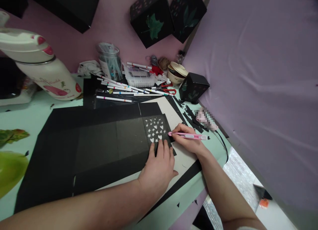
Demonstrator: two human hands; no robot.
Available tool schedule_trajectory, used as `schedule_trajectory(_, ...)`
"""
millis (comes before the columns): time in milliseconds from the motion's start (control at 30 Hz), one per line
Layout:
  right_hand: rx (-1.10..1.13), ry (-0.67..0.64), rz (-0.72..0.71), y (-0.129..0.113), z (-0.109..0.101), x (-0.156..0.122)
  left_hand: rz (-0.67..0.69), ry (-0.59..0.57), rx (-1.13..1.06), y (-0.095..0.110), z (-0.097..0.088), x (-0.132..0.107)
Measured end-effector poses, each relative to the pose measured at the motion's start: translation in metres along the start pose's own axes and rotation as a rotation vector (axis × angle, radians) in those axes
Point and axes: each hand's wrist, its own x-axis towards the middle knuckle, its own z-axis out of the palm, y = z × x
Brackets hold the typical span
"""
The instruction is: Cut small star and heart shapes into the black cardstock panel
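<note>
A large black card sheet (81, 147) lies flat on the pale green table (29, 117). One panel of it (156, 129) has small heart and star shapes cut out, showing white beneath. My left hand (159, 167) lies flat on the sheet just below those cut-outs, fingers stretched out and pressing it down. My right hand (185, 140) grips a pink craft knife (188, 135) like a pen, its tip at the right edge of the cut-out panel. A white board (169, 112) lies under the black sheet.
Several white markers (124, 89) lie behind the sheet, with a jar of pens (110, 61), a clear box (139, 76), red scissors (169, 90) and a small black box (193, 87). A white thermos (39, 68) stands at left. Black paper scraps (191, 115) litter the right. A purple cloth wall (260, 74) closes the right side.
</note>
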Motion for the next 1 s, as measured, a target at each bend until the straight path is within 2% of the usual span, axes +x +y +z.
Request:
schedule_trajectory(400, 0.061, -0.062, -0.094, 0.005, -0.001, -0.003, 0.006, -0.015, -0.003, 0.000, -0.002, 0.000)
schedule_trajectory(667, 0.013, -0.210, -0.251, 0.004, -0.011, -0.004, 0.011, -0.005, -0.008, 0.000, 0.001, -0.001)
schedule_trajectory(733, 0.016, -0.180, -0.221, 0.003, -0.009, -0.005, 0.012, -0.014, -0.006, 0.000, 0.000, -0.001)
schedule_trajectory(900, -0.035, 0.053, -0.098, 0.001, 0.000, -0.009, 0.014, 0.000, 0.002, 0.000, -0.001, -0.001)
schedule_trajectory(1000, -0.067, 0.077, -0.093, 0.001, 0.002, -0.010, 0.012, 0.000, 0.008, 0.000, -0.002, -0.001)
